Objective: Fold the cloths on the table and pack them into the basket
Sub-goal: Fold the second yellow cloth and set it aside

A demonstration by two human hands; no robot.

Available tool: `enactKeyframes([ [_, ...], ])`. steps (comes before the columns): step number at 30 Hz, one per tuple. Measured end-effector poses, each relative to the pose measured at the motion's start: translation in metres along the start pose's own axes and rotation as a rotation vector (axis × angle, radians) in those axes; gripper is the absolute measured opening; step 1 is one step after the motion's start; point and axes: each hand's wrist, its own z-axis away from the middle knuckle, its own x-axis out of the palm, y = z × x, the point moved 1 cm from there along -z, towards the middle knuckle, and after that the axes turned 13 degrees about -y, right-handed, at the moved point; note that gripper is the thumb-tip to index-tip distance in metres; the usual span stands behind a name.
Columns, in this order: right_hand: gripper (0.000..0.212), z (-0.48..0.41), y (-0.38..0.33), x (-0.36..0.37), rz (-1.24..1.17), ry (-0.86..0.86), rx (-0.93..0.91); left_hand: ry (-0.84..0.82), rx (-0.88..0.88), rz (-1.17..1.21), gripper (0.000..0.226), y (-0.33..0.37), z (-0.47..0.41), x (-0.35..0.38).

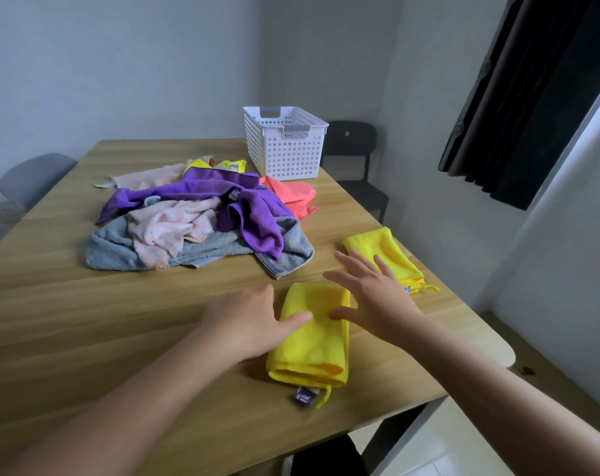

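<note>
A folded yellow cloth lies near the table's front edge. My left hand lies flat at its left side, fingertips on the cloth. My right hand hovers with spread straight fingers over its right side, the thumb touching the cloth. A second folded yellow cloth lies further right, partly behind my right hand. An unfolded heap sits mid-table: purple cloth, pink cloth, grey towel, coral cloth. The white perforated basket stands at the table's far edge; its inside is hidden.
The wooden table ends close on the right. A black chair stands behind the basket, and a grey chair at the far left. Dark curtains hang at the right.
</note>
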Motion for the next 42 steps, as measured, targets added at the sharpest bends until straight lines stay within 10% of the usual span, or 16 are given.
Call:
enactKeyframes([
  [2,0.054,0.003,0.007,0.003,-0.185,0.054,-0.068,0.189,0.180,-0.030,0.082,0.002,-0.010,-0.001],
  [7,0.052,0.004,0.041,0.003,-0.291,0.099,0.058,0.041,0.538,-0.192,0.087,0.033,-0.022,0.037],
  [20,0.058,-0.063,0.095,0.025,-0.171,-0.227,0.181,0.079,0.250,-0.087,0.100,0.077,-0.077,0.048],
  [42,0.053,-0.072,0.147,0.030,-0.201,-0.245,0.133,0.046,0.168,-0.024,0.070,0.114,-0.184,0.015],
])
